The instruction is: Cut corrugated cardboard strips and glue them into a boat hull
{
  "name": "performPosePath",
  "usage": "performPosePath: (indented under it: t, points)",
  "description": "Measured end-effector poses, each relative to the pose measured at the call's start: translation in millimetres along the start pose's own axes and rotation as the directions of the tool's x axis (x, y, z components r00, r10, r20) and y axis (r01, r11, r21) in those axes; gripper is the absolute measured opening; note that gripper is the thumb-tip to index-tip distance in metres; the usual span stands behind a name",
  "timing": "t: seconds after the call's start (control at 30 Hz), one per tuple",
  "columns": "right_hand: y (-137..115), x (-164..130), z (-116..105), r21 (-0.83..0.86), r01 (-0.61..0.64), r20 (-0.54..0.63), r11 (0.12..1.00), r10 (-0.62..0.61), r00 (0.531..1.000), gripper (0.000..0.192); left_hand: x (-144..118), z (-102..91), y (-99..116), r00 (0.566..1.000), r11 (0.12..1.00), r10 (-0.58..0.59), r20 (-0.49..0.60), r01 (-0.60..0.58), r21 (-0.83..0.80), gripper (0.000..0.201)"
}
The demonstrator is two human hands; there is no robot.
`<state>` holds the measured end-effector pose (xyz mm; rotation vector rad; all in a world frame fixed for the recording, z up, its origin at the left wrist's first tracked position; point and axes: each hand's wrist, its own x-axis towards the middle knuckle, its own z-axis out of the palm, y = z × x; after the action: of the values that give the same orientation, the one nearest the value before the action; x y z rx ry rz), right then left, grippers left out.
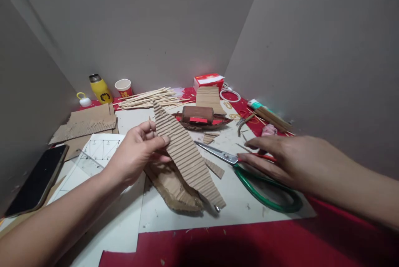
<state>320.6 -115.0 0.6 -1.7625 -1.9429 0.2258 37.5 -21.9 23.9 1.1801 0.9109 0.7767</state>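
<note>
Pinching a long corrugated cardboard strip (187,155) between thumb and fingers, my left hand (134,155) holds it tilted over a curved cardboard piece (174,190) lying on the white tabletop (237,209). Just right lie green-handled scissors (249,171), blades pointing left. My right hand (289,159) rests flat on their handles, fingers loosely spread, gripping nothing.

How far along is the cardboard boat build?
Done: one small model boat sits finished-looking at the back, and a cardboard hull is shaped. In hand: the left hand holds a pointed corrugated strip over that hull; the right hand rests on the green-handled scissors. Left: the strip isn't fixed on; the sticks lie unused.
</note>
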Motion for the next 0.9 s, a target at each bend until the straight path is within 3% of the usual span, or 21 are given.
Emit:
performPosePath:
  t: [0.07, 0.13, 0.27, 0.43, 0.5, 0.53, 0.6, 0.67, 0.77, 0.9]
  points:
    - [-19, 15, -1, 0.036, 0.026, 0.008, 0.999, -0.026, 1.0, 0.026, -2, -0.7, -1, 0.999, 0.999, -0.033, 0.002, 0.033, 0.008, 0.029]
    - [-40, 31, 4, 0.254, 0.017, 0.052, 0.967, -0.031, 0.998, 0.027, -5, -0.9, -2, 0.998, 0.998, -0.058, 0.009, 0.058, 0.016, 0.031]
    - [-73, 61, 29, 0.618, -0.122, 0.211, 0.776, -0.015, 0.977, 0.031, -11, 0.1, -6, 0.998, 0.997, -0.064, 0.019, 0.064, 0.034, 0.033]
    - [-74, 82, 50, 0.748, -0.343, 0.447, 0.569, -0.049, 0.893, 0.032, -18, -9.2, -8, 0.999, 0.996, -0.05, 0.007, 0.05, 0.073, 0.031]
    - [-69, 86, 51, 0.75, -0.398, 0.489, 0.529, -0.036, 0.872, 0.032, -21, -20.1, -8, 0.992, 0.989, 0.059, -0.114, -0.042, 0.143, 0.024]
    - [-67, 87, 51, 0.746, -0.415, 0.501, 0.522, -0.029, 0.865, 0.031, -22, -26.7, -8, 0.967, 0.976, 0.148, -0.209, -0.108, 0.192, 0.021]
    - [-66, 89, 52, 0.731, -0.443, 0.531, 0.519, -0.024, 0.847, 0.029, -23, -39.9, -11, 0.877, 0.939, 0.298, -0.378, -0.199, 0.28, 0.018]
    - [-69, 90, 56, 0.717, -0.464, 0.564, 0.52, -0.041, 0.825, 0.03, -24, -50.1, -18, 0.837, 0.934, 0.314, -0.448, -0.188, 0.303, 0.023]
    - [-77, 93, 67, 0.698, -0.439, 0.6, 0.565, -0.128, 0.789, 0.032, -24, -53.8, -32, 0.904, 0.974, 0.161, -0.395, -0.082, 0.21, 0.039]
    - [-82, 100, 83, 0.6, -0.191, 0.549, 0.777, -0.226, 0.805, 0.016, -23, -44.3, -43, 0.962, 0.998, 0.006, -0.274, 0.012, 0.063, 0.052]
